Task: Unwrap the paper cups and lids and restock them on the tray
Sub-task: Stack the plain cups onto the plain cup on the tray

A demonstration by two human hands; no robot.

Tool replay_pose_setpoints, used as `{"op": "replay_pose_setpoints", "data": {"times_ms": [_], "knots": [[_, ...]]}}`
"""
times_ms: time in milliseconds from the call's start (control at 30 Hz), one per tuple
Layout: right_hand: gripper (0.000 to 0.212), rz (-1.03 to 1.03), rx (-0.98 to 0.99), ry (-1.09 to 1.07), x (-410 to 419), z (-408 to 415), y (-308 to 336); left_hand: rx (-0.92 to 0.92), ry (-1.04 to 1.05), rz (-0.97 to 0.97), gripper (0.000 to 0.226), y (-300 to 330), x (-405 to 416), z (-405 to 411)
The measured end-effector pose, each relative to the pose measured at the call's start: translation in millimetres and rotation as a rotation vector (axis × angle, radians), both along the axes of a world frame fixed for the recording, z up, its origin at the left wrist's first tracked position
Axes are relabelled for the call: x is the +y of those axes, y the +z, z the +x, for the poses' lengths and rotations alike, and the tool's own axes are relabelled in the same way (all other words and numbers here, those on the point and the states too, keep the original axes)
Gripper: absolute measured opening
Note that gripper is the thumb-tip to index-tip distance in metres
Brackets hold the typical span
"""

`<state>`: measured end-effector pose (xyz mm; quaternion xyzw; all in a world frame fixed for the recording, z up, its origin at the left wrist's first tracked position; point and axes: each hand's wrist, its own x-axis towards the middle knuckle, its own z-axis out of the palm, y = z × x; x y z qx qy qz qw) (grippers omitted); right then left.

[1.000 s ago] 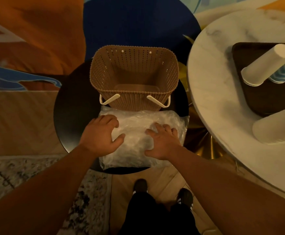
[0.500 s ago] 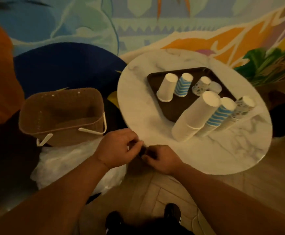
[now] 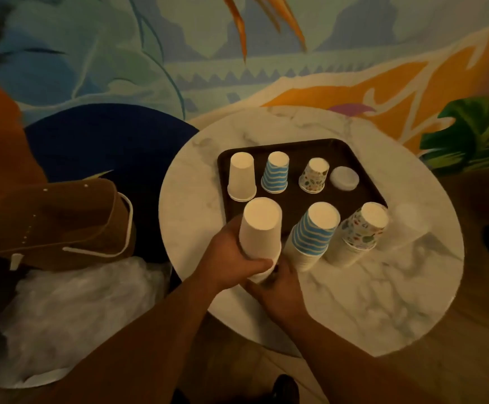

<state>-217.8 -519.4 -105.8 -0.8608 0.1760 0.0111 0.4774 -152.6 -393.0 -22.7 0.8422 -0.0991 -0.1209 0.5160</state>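
Now, my left hand (image 3: pixel 231 258): fingers wrapped round the tall white stack (image 3: pixel 260 231), which stands upside down at the near edge of the round marble table (image 3: pixel 354 301), just in front of the tray (image 3: pixel 293 147).
My right hand (image 3: pixel 278 284): low at the foot of that stack, mostly hidden behind it; I cannot tell whether the fingers pinch anything or lie loose.
Step, as I judge it: getting the wrapper off the white stack, or lifting it toward the tray.
Risk one: the stack is tall and I hold it low, so a tug at the bottom could tip it off the near edge.
Risk two: the striped stack (image 3: pixel 313 231) stands just beside it; a sideways swing could knock it into the patterned stack (image 3: pixel 360 231).
Risk three: squeezing hard could crush the thin paper walls.
Tall stacks off the tray: three, white, blue-striped, patterned.
Short cups on the tray's far side: three, white cup (image 3: pixel 242 176), striped cup (image 3: pixel 276 172), patterned cup (image 3: pixel 313 174).
Lids: one low pile (image 3: pixel 343 177) at the tray's far right corner; a pale blurred shape at the right edge may be more.
Elsewhere: one brown basket (image 3: pixel 62 220), crumpled plastic (image 3: pixel 71 310) below it.
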Motion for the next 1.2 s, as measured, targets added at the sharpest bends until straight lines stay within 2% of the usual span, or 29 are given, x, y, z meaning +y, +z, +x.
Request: {"op": "replay_pose_setpoints", "data": {"times_ms": [67,133,267,367,467,567,667,833,900,1033,1200], "knots": [[0.097,-0.108,-0.010,0.087,4,4,0,0.018,0.049,0.007,0.077,0,5,-5],[0.092,-0.114,-0.049,0.116,10,5,2,0.062,0.103,0.008,0.077,-1,13,-8],[0.078,0.041,-0.115,0.120,20,4,11,0.129,0.140,-0.011,0.082,0,29,-11],[0.078,0.239,-0.173,0.129,27,10,33,0.120,0.146,-0.036,0.081,13,40,-7],[0.076,0.360,-0.253,0.153,40,31,83,0.075,0.170,-0.082,0.091,53,53,16],[0.061,0.444,-0.283,0.147,42,73,148,-0.060,0.170,-0.107,0.094,107,52,52],[0.062,0.383,-0.317,0.156,24,111,206,-0.205,0.144,-0.159,0.091,159,37,85],[0.073,0.211,-0.334,0.208,-27,139,258,-0.204,0.131,-0.405,0.073,206,5,114],[0.074,0.189,-0.346,0.237,-47,147,264,-0.205,0.147,-0.413,0.067,213,-15,122],[0.073,0.145,-0.347,0.244,-87,166,263,-0.192,0.193,-0.417,0.070,218,-56,138],[0.070,0.063,-0.296,0.301,-129,193,243,-0.211,0.447,-0.404,0.079,188,-103,146]]}}
